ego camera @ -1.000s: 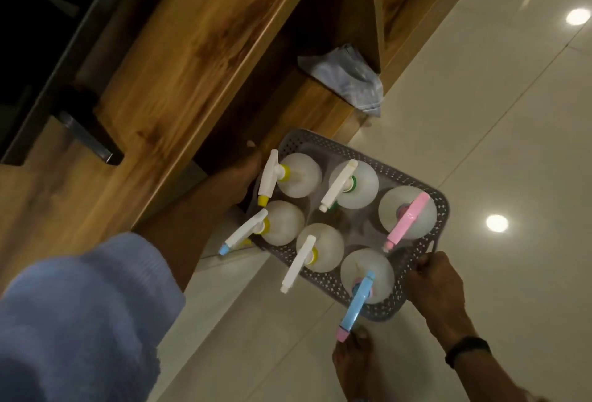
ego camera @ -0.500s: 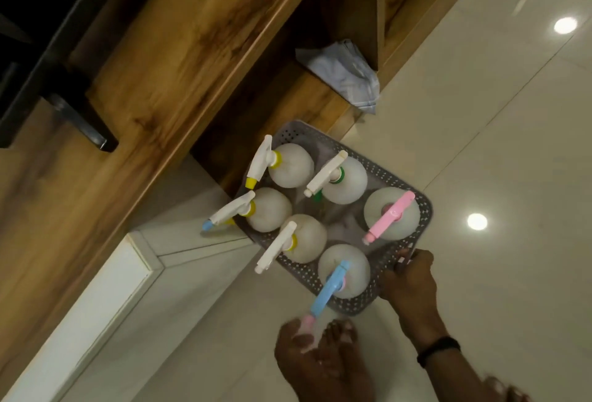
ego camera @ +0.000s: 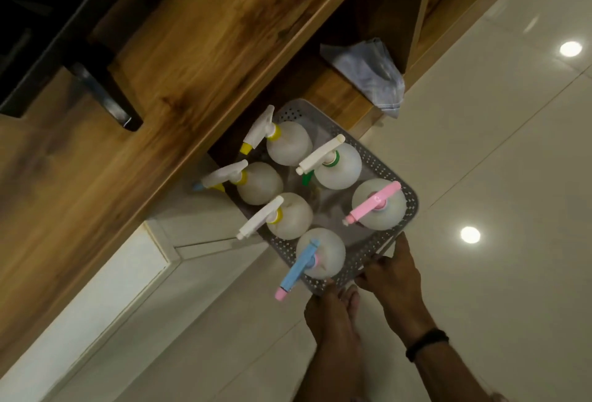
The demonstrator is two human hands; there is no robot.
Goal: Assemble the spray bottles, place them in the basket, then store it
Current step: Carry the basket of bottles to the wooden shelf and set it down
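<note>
A grey perforated basket (ego camera: 412, 209) holds several white spray bottles standing upright. Their trigger heads are white with yellow collars (ego camera: 258, 128), white with green (ego camera: 320, 154), pink (ego camera: 374, 201) and blue (ego camera: 299, 268). The basket's far end sits under the edge of a low wooden shelf (ego camera: 333, 94), and its near end sticks out over the floor. My right hand (ego camera: 392, 271) grips the basket's near corner rim. My left hand is out of sight.
A crumpled grey-blue cloth (ego camera: 368, 71) lies on the same shelf, right of the basket. The wooden cabinet top (ego camera: 179, 58) overhangs on the left. My bare foot (ego camera: 334, 315) stands on the glossy tiled floor (ego camera: 480, 273) just below the basket.
My left hand has let go of the basket's far side and left the view. The basket has slid a little further under the shelf edge, held by my right hand alone.
</note>
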